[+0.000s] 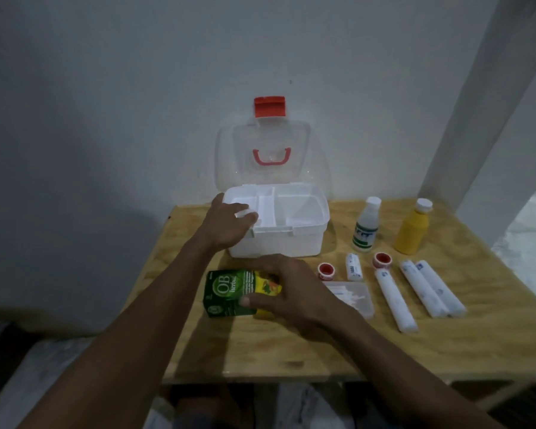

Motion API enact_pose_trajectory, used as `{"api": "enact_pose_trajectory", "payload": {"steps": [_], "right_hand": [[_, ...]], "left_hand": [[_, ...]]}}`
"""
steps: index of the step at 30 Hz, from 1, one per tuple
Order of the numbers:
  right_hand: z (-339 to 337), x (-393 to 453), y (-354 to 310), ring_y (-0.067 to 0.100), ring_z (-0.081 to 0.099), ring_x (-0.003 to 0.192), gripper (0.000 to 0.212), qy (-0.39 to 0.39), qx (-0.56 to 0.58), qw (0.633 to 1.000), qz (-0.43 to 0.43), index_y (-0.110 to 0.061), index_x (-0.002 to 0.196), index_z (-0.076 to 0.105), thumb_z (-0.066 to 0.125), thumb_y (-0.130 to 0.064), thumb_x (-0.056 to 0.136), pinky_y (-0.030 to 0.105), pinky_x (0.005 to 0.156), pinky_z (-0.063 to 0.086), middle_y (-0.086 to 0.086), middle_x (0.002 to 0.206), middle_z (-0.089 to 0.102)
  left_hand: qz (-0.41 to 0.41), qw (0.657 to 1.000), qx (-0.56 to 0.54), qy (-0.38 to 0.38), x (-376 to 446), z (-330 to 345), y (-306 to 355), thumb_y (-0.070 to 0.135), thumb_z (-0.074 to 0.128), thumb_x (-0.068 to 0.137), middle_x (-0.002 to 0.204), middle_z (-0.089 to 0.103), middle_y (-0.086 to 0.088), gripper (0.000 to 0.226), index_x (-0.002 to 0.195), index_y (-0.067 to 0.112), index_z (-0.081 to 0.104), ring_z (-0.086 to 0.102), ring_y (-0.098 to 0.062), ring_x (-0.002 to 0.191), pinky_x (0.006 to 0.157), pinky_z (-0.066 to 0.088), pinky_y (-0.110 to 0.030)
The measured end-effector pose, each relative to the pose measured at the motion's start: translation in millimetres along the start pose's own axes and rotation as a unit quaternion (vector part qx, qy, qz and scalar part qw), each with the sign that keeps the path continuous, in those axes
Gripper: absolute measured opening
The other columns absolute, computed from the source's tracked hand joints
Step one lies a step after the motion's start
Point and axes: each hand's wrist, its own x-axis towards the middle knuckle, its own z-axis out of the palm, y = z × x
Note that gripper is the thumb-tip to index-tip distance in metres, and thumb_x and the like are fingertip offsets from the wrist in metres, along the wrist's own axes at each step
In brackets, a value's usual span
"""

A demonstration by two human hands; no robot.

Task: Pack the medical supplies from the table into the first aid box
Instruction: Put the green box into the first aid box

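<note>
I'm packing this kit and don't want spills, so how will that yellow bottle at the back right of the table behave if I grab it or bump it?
The yellow bottle stands upright, tall on a narrow base, so a sideways bump would probably tip it. Its round body would likely roll once down. It looks like smooth plastic, probably rigid enough for a firm grip; its white cap appears on.
</note>
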Motion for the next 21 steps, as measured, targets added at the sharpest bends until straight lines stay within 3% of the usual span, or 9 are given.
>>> {"api": "enact_pose_trajectory", "payload": {"steps": [5,14,17,21], "right_hand": [[10,12,10,0.009,0.054,0.118,0.063,-0.026,-0.060,0.998,-0.005,-0.029,0.132,0.058,0.070,-0.053,0.076,0.035,0.097,0.049,-0.009,0.134,0.059],[2,-3,4,0.009,0.046,0.119,0.061,-0.018,-0.100,0.995,-0.017,-0.028,0.135,0.054,0.067,-0.053,0.082,0.031,0.099,0.042,-0.010,0.140,0.052],[-25,-15,-8,0.001,0.045,0.116,0.063,-0.005,-0.105,0.994,-0.011,-0.031,0.135,0.053,0.067,-0.057,0.080,0.026,0.098,0.043,-0.013,0.134,0.055],[-84,-14,-28,0.007,0.053,0.113,0.065,0.051,-0.108,0.993,0.007,-0.025,0.132,0.058,0.071,-0.053,0.075,0.030,0.096,0.047,-0.018,0.121,0.055]], "left_hand": [[-0.001,1.000,-0.005,-0.003,-4,-2,0,0.046,0.057,0.091,0.157,0.026,-0.009,0.052,0.134,0.018,0.058,0.033,-0.026,0.140,0.115,0.026,-0.036],[0.003,0.999,-0.041,0.019,-8,0,1,0.041,0.060,0.091,0.154,0.029,-0.003,0.049,0.133,0.015,0.058,0.038,-0.023,0.135,0.106,0.030,-0.028],[0.014,0.999,-0.033,0.026,-8,1,-1,0.042,0.059,0.091,0.153,0.029,-0.002,0.048,0.132,0.016,0.057,0.040,-0.024,0.134,0.108,0.032,-0.032],[0.043,0.998,-0.038,0.026,-7,0,-4,0.038,0.060,0.092,0.151,0.033,-0.006,0.044,0.128,0.014,0.061,0.041,-0.025,0.132,0.106,0.036,-0.031]]}}
